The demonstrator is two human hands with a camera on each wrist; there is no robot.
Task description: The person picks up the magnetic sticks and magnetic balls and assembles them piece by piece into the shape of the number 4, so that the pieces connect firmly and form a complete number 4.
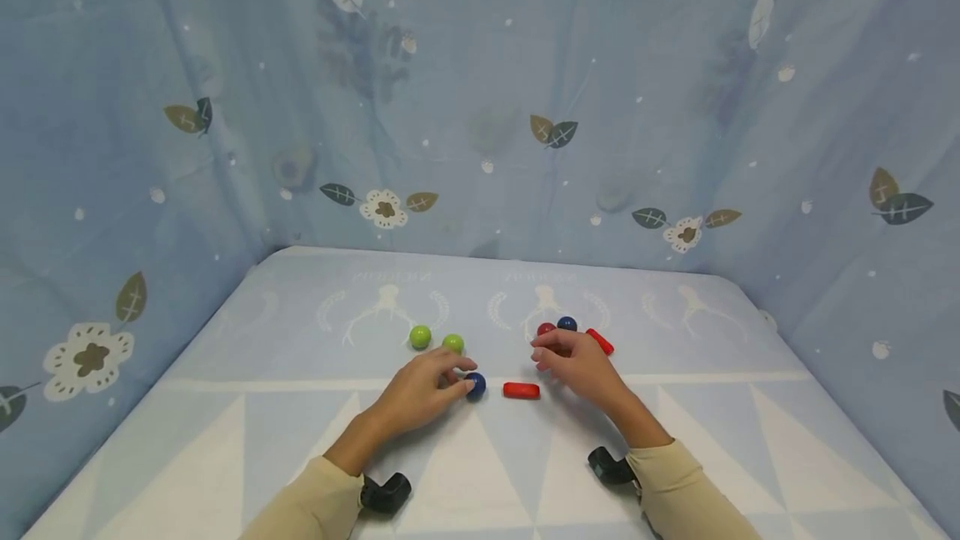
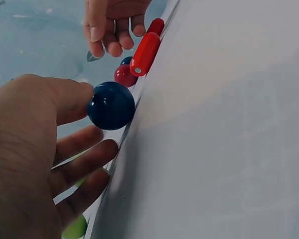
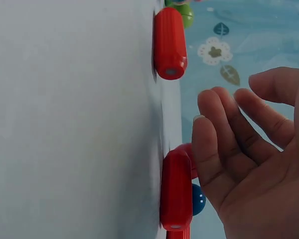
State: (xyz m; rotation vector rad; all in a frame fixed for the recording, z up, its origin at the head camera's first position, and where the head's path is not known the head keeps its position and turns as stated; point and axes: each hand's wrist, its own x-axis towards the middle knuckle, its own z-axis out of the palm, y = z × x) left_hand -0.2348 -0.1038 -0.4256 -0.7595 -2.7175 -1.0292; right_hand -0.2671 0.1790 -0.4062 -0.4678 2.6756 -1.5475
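My left hand [image 1: 422, 392] has its thumb and index finger at a dark blue ball [image 1: 476, 387] on the table. In the left wrist view the thumb tip touches this blue ball [image 2: 111, 105], the index fingertip lies close below it and the other fingers are spread. My right hand [image 1: 581, 367] hovers with loosely bent fingers and nothing held, in front of a red ball [image 1: 546, 329] and another dark blue ball [image 1: 567, 323]. A red cylinder [image 1: 521, 391] lies between the hands. Another red piece [image 1: 600, 342] lies behind the right hand.
Two green balls, one on the left [image 1: 420, 337] and one just behind my left fingers [image 1: 453, 343], rest on the patterned tabletop [image 1: 300, 440]. A blue patterned curtain [image 1: 480, 90] stands behind the table and along both sides.
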